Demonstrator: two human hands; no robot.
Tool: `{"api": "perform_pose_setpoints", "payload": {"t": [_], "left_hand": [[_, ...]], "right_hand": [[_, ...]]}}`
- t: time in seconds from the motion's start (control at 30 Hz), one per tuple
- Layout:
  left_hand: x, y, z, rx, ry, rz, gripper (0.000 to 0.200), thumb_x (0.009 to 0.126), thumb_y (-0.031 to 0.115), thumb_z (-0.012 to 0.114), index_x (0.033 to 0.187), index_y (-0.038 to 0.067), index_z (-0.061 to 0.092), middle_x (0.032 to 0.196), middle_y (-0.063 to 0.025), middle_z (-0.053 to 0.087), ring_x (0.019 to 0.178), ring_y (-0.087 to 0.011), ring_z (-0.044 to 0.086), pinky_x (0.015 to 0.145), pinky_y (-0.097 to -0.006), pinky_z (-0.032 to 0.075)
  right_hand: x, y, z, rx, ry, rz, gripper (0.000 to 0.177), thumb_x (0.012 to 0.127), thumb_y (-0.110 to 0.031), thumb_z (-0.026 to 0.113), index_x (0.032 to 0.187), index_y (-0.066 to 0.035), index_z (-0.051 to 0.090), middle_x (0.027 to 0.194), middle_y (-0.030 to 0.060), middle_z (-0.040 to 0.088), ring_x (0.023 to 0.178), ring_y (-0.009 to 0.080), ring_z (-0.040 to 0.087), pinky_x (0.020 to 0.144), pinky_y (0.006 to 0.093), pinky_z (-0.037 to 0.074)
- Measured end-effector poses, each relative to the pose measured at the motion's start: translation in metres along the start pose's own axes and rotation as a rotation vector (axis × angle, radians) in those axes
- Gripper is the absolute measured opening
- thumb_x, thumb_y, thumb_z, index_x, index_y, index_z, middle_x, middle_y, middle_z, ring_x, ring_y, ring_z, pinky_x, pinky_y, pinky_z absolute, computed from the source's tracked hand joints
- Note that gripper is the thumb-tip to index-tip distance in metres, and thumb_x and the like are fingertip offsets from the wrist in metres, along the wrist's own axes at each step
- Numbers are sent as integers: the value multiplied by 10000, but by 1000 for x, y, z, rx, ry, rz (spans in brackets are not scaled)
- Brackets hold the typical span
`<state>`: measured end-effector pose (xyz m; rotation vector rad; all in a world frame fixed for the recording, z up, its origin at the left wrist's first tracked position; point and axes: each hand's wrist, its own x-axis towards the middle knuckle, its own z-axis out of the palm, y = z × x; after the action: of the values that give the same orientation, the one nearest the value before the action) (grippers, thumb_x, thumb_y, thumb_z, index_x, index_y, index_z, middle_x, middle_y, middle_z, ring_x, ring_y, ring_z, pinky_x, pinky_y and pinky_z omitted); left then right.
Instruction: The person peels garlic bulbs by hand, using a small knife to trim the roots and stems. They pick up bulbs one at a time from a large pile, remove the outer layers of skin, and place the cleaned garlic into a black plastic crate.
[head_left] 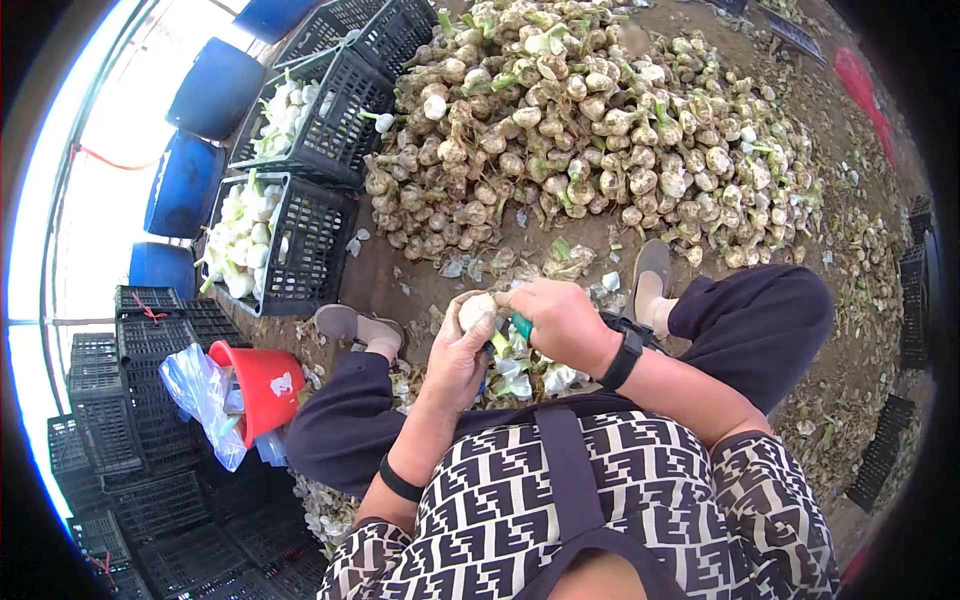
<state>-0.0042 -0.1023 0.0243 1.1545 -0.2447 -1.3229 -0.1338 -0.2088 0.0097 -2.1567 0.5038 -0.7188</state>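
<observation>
A garlic bulb (477, 311), pale and mostly bare of its dirty outer skin, sits in my left hand (458, 350), fingers wrapped around it and its green stem pointing down. Against the bulb's right side, my right hand (563, 322) is closed around a small tool with a green handle (521, 325); its working end is hidden. Below both hands, loose garlic peelings (513, 378) lie on the ground between my legs.
A large heap of unpeeled garlic (590, 130) fills the ground ahead. Black crates (315, 235) of cleaned garlic stand at its left. Nearer on the left are a red bucket (268, 385) with a plastic bag, and stacked black crates (150, 420). Blue barrels (185, 185) line the edge.
</observation>
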Motion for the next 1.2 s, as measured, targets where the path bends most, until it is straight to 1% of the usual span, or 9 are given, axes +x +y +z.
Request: {"api": "perform_pose_setpoints", "payload": {"t": [0.3, 0.43, 0.5, 0.63, 0.7, 0.77, 0.97, 1.03, 1.2], "left_hand": [[-5, 12, 6, 132, -42, -222, 474, 739, 42, 591, 1173, 16, 403, 1038, -73, 518, 957, -146, 517, 810, -267, 444], [-10, 14, 11, 300, -228, -257, 584, 685, 3, 611, 1208, 43, 354, 1062, -94, 519, 983, -160, 531, 795, -281, 470], [-7, 12, 8, 252, -227, -228, 669, 645, -67, 604, 1230, 61, 308, 1070, -91, 519, 979, -165, 544, 811, -295, 472], [6, 6, -3, 608, -190, 34, 706, 680, -54, 576, 1281, 52, 219, 1133, -140, 510, 1030, -230, 535, 881, -311, 425], [13, 4, -2, 1249, -34, 168, 709, 690, -39, 567, 1289, 65, 203, 1129, -205, 532, 1010, -324, 559, 856, -359, 439], [15, 5, 4, 1279, -10, 118, 721, 676, -54, 565, 1291, 69, 208, 1153, -198, 529, 1035, -329, 548, 880, -359, 422], [48, -23, -38, 881, -47, 100, 665, 661, -87, 556, 1260, 49, 300, 1069, -160, 572, 970, -265, 586, 830, -324, 455], [59, -6, -39, 305, -64, -205, 613, 648, -114, 555, 1214, 44, 379, 1007, -133, 589, 902, -223, 603, 809, -300, 476], [140, 92, -62, -186, 380, -84, 262, 878, 94, 464, 1110, -28, 453, 963, -206, 563, 828, -273, 601, 721, -276, 552]], "right_hand": [[-1, 16, 5, -267, 40, -126, 167, 682, -68, 534, 848, -44, 535, 768, 73, 569, 772, 230, 571, 651, 335, 484], [-3, 47, -2, -399, -82, 114, 197, 720, -106, 528, 898, -31, 565, 807, 106, 605, 798, 262, 590, 656, 354, 492], [-2, 53, -10, -622, -787, 475, 216, 775, -149, 525, 937, -21, 590, 901, 140, 627, 862, 274, 602, 701, 352, 498], [12, 28, -20, -408, -732, 570, 198, 807, -178, 552, 919, -26, 613, 940, 151, 631, 882, 285, 603, 729, 341, 489], [19, 15, -14, 559, -194, 404, 163, 797, -180, 601, 863, -34, 626, 875, 144, 634, 817, 297, 600, 706, 341, 476], [17, 22, 7, 330, -136, 169, 191, 749, -115, 657, 908, -17, 617, 795, 142, 615, 733, 231, 582, 689, 307, 460], [7, 72, 47, 194, -78, 484, 163, 744, -79, 577, 898, -26, 595, 795, 174, 609, 739, 311, 595, 660, 369, 463], [-6, 105, 56, 55, -1, 535, 179, 731, -80, 566, 904, -43, 592, 829, 181, 609, 780, 339, 597, 675, 399, 466], [-44, 168, 79, -295, -576, 733, 229, 722, -71, 526, 936, -83, 607, 898, 146, 630, 860, 332, 596, 734, 426, 474]]}}
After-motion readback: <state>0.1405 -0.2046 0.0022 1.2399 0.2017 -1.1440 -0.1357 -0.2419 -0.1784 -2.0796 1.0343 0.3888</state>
